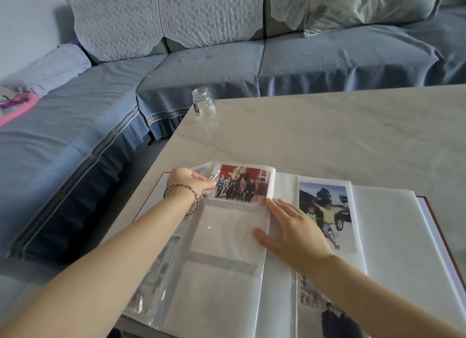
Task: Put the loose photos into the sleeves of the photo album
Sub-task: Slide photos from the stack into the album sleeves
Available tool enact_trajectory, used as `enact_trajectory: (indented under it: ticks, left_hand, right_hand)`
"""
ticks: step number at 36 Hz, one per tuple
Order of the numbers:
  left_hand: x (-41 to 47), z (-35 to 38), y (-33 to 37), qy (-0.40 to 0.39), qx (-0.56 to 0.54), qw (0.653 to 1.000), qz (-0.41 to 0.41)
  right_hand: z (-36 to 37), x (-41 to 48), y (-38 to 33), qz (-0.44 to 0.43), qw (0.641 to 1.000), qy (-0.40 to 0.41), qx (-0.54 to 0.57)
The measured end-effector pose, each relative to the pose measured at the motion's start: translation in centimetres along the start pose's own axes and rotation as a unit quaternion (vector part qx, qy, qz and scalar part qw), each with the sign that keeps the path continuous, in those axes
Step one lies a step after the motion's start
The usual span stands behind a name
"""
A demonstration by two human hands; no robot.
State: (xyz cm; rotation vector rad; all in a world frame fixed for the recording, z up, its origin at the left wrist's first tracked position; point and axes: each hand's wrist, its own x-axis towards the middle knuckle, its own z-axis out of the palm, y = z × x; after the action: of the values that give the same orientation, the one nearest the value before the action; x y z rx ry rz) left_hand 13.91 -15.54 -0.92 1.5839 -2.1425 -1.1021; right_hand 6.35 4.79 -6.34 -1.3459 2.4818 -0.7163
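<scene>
An open photo album (393, 237) lies on the pale table (327, 136). A group photo with a red background (239, 184) sits in the top sleeve of the left page. My left hand (187, 182) pinches the left edge of that photo and its sleeve. Flat across the album's middle fold rests my right hand (292, 234), fingers straight, pressing the left page (222, 237) down. On the right page is a photo of two people by a dark car (327, 211). Another photo (327, 315) shows at the bottom, partly under my right forearm.
A small clear glass jar (204, 105) stands near the table's far left corner. A blue-covered sofa (201, 68) wraps round the table's far and left sides, with a leaf-print cushion (353, 7) at the back right and a pink item (15, 110) on the left seat.
</scene>
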Motion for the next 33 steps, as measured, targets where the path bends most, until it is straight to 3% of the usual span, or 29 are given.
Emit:
enact_trajectory:
  ticks: [4, 11, 16, 20, 23, 26, 28, 30, 33]
  left_hand:
    - [-0.6, 0.2, -0.2, 0.062, 0.042, 0.994, 0.075]
    - [-1.1, 0.0, 0.2, 0.105, 0.011, 0.988, 0.112]
    - [-1.4, -0.5, 0.9, 0.083, -0.039, 0.988, 0.128]
    - [-1.1, -0.9, 1.3, 0.024, -0.16, 0.985, 0.059]
    - [-0.3, -0.4, 0.8, 0.01, -0.07, 0.997, 0.039]
    - [-0.9, 1.1, 0.2, 0.04, 0.161, 0.979, 0.12]
    - [-1.6, 2.3, -0.2, 0.053, 0.225, 0.938, 0.257]
    - [-2.4, 3.4, -0.4, -0.026, 0.216, 0.894, 0.392]
    - [-3.5, 5.1, -1.2, -0.164, 0.253, 0.834, 0.463]
  right_hand:
    - [-0.1, 0.0, -0.1, -0.002, 1.0, -0.006, -0.001]
    - [-0.5, -0.1, -0.2, 0.012, 0.999, -0.018, 0.025]
    - [-0.8, -0.1, -0.5, 0.031, 0.997, -0.02, 0.067]
    - [-1.0, -0.1, -0.5, 0.031, 0.997, -0.023, 0.069]
    - [-1.0, -0.1, -0.4, 0.036, 0.997, -0.026, 0.06]
    - [-1.1, -0.2, -0.4, 0.027, 0.997, -0.026, 0.061]
    - [-1.2, -0.1, -0.3, 0.02, 0.998, -0.033, 0.058]
    - [-1.1, 0.0, -0.1, 0.015, 0.998, -0.039, 0.053]
    - [-0.7, 0.0, 0.4, 0.005, 0.998, -0.045, 0.044]
